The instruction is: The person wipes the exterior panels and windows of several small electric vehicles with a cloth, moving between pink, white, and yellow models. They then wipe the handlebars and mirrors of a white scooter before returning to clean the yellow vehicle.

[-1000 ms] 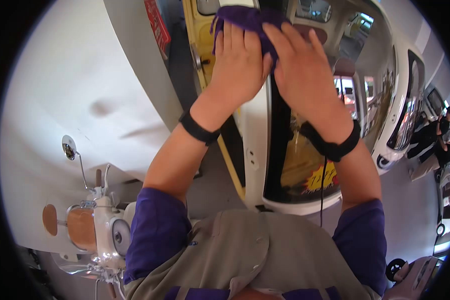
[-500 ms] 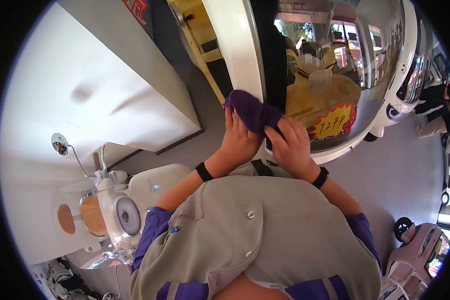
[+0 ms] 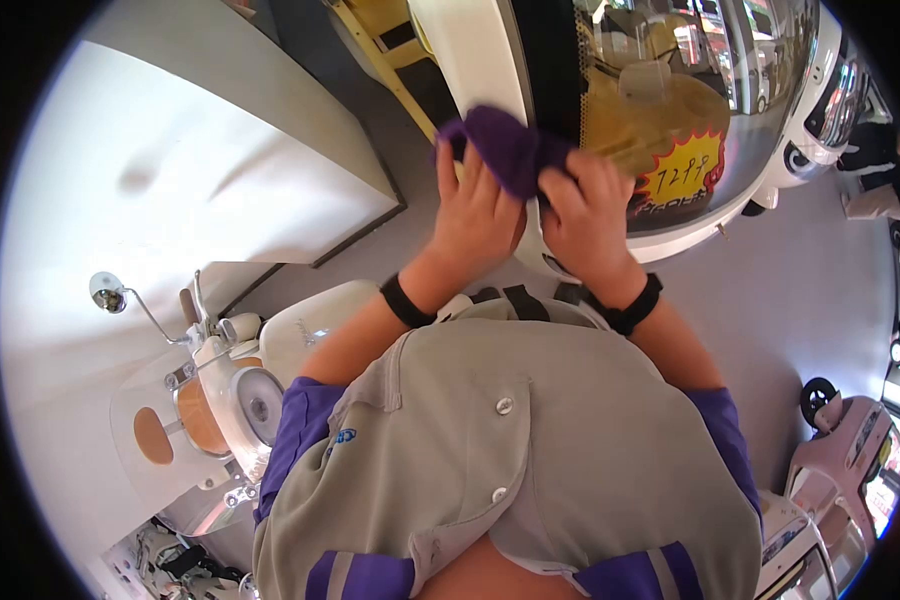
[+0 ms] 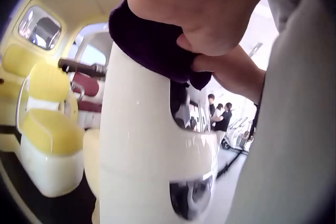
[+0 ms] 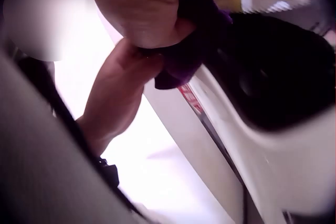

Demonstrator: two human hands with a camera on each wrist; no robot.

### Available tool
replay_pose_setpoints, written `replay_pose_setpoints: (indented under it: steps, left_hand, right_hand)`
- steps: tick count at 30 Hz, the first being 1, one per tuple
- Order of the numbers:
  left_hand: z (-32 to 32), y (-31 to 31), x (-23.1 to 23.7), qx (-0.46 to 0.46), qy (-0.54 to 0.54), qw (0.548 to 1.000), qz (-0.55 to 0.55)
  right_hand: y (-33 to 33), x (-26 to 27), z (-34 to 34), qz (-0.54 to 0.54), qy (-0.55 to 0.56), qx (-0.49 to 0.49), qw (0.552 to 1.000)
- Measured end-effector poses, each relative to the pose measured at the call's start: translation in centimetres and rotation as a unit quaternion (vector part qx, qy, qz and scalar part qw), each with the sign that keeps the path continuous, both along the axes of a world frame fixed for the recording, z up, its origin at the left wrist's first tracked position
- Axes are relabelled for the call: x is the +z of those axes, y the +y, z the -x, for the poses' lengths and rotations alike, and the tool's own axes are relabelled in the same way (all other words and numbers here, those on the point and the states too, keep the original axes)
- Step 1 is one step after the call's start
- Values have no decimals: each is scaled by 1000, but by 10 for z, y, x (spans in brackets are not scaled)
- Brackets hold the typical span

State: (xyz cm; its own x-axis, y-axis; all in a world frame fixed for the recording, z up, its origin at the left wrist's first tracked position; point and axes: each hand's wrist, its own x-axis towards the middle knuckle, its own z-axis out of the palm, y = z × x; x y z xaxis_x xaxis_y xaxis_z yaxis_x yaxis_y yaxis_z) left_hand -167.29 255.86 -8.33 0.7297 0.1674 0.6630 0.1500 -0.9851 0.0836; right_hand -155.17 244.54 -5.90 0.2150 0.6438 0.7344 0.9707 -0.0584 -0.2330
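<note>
A purple cloth (image 3: 500, 150) lies folded over the white pillar (image 3: 465, 55) at the vehicle's edge. My left hand (image 3: 478, 220) holds the cloth from its left side, fingers reaching up along it. On the other side, beside the dark window band, my right hand (image 3: 592, 215) pinches the cloth with bent fingers. The left wrist view has the cloth (image 4: 144, 43) draped across the top of the white body (image 4: 142, 124). Bunched cloth (image 5: 181, 66) shows below the right hand (image 5: 142, 8) in the right wrist view, and part of it is hidden by the fingers.
A clear windshield bears a yellow price sign (image 3: 682, 175) right of the hands. To the left stand a white block (image 3: 300, 130) and a cream scooter (image 3: 240, 400) with a mirror (image 3: 107, 293). A pink scooter (image 3: 840, 450) is at lower right. Yellow seats (image 4: 50, 124) show inside the vehicle.
Both hands came down the pillar with the cloth toward the body, then moved a little back up and away. The right fingers, straighter at first, are now more bent on the cloth.
</note>
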Motion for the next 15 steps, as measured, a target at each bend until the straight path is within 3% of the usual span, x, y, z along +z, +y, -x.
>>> replay_pose_setpoints:
  steps: [3,6,8,15]
  left_hand:
    - [24,-12,-62,-66,58,996,12]
    - [37,-18,-97,-86,100,991,24]
    - [37,-27,-104,-68,97,992,49]
    - [13,-57,-64,56,34,993,101]
  right_hand:
    - [-29,-65,6,87,11,20,996]
    - [-48,-84,9,148,12,54,987]
    - [-51,-84,5,165,21,69,984]
    - [-57,-61,-4,148,97,143,974]
